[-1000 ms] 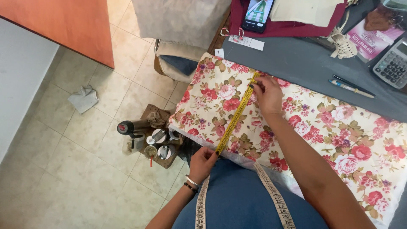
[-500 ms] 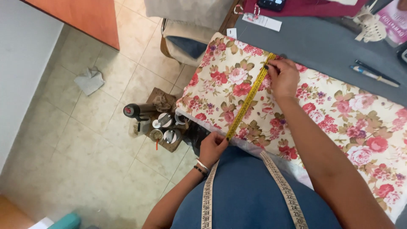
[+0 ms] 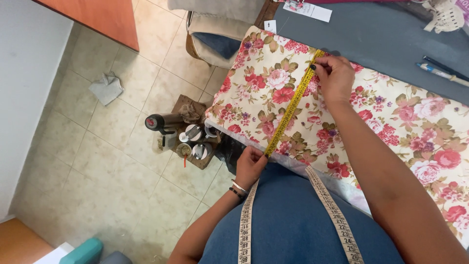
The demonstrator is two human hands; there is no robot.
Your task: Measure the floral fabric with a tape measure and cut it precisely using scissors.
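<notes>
Nearest the camera, a white measuring tape (image 3: 337, 215) is hanging around the person's neck over a blue top, its two ends trailing down. Just beyond it, the left hand (image 3: 250, 165) is pinching the near end of a yellow measuring tape (image 3: 289, 111) against the near edge of the floral fabric (image 3: 391, 117), fingers closed tight on it. The tape is running taut across the cloth to the right hand (image 3: 334, 78), which is pressing the far end down at the fabric's far edge, fingertips closed on the strip. Compared with a moment ago, both hands are staying at the same two edges with the tape stretched the same way; only the view has drifted, so the measurement across the cloth looks to be holding steady. The fabric is lying flat on the grey bench (image 3: 381, 34), with pens (image 3: 439, 71) farther off to the right. Down on the tiled floor (image 3: 97, 146), thread spools (image 3: 188, 139) are sitting on a small board beside the bench.
</notes>
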